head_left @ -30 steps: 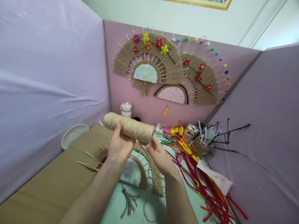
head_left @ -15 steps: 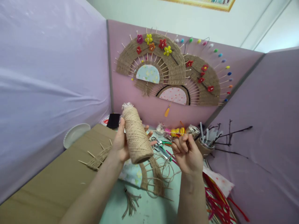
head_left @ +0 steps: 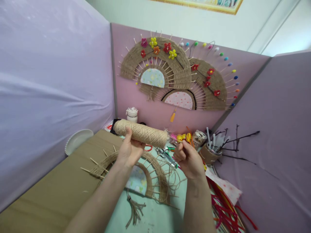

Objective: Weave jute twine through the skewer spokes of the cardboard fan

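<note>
My left hand (head_left: 131, 149) grips a spool of pale twine (head_left: 143, 133) around its middle, holding it nearly level above the table. To its right, my right hand (head_left: 189, 158) is closed in a pinch on the twine's loose end, which runs back toward the spool's right end. Beneath my hands lies a half-round woven fan (head_left: 161, 176) with thin sticks and a pale blue flowered cloth centre (head_left: 137, 181). Loose loops of brown twine (head_left: 173, 176) trail at the fan's right side. A small twine tassel (head_left: 134, 208) rests below it.
Behind stand a white bottle (head_left: 132, 114) and scissors (head_left: 160, 151). On the right are a pot of twigs (head_left: 211, 154) and red pipe cleaners (head_left: 225, 207). Brown cardboard (head_left: 60, 181) covers the left side. Finished fans (head_left: 182, 71) hang on the pink panel.
My left hand has turned the spool from nearly upright to almost level, its lower end swinging up to the right. My right hand has shifted slightly left and down. The white bottle now shows fully.
</note>
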Demonstrator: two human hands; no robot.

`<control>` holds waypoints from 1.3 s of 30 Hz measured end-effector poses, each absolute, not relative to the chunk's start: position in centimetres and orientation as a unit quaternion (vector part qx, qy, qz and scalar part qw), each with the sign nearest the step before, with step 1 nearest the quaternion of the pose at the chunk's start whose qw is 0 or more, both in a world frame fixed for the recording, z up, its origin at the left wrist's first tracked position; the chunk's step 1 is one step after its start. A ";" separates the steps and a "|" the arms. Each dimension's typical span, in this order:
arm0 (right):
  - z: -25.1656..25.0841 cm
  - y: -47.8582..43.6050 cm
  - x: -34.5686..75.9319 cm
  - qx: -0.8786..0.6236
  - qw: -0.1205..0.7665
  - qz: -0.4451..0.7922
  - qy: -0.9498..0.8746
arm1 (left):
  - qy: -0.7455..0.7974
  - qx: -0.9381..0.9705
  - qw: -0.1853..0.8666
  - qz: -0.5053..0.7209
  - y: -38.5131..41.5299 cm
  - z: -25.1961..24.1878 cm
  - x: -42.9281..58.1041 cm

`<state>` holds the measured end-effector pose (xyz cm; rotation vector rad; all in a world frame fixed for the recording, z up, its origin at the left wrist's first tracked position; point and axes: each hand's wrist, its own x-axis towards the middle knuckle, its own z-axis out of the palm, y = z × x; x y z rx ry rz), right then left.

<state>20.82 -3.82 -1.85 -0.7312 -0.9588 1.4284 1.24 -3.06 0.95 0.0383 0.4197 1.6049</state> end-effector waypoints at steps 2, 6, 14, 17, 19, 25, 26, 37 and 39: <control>-1.8 -4.4 20.6 -0.336 0.534 0.613 -0.477 | 0.184 0.024 0.663 0.726 -2.8 0.8 0.7; -1.5 -5.3 20.9 -0.333 0.490 0.581 -0.557 | 0.187 0.017 0.688 0.701 -2.7 1.0 -0.5; -0.5 -6.9 23.1 -0.375 0.372 0.496 -0.689 | 0.209 -0.010 0.666 0.717 -2.3 0.7 -0.6; -0.5 -7.4 22.5 -0.315 0.357 0.515 -0.713 | 0.221 0.020 0.650 0.727 -2.1 0.3 0.0; -0.6 -7.2 21.8 -0.287 0.455 0.525 -0.660 | 0.235 0.043 0.673 0.700 -2.2 0.2 0.4; -0.3 -6.1 21.0 -0.198 0.653 0.578 -0.447 | 0.224 0.109 0.825 0.507 -3.1 -0.5 1.7; -0.1 -6.0 21.1 -0.196 0.669 0.577 -0.426 | 0.220 0.116 0.845 0.474 -3.2 -0.8 1.9; -1.8 -3.9 28.3 -0.321 0.916 0.195 -0.144 | 0.216 0.214 0.867 0.395 -3.0 -0.8 0.1; -2.7 -3.6 29.1 -0.446 0.855 0.173 -0.199 | 0.188 0.234 0.867 0.399 -2.7 -0.7 -0.8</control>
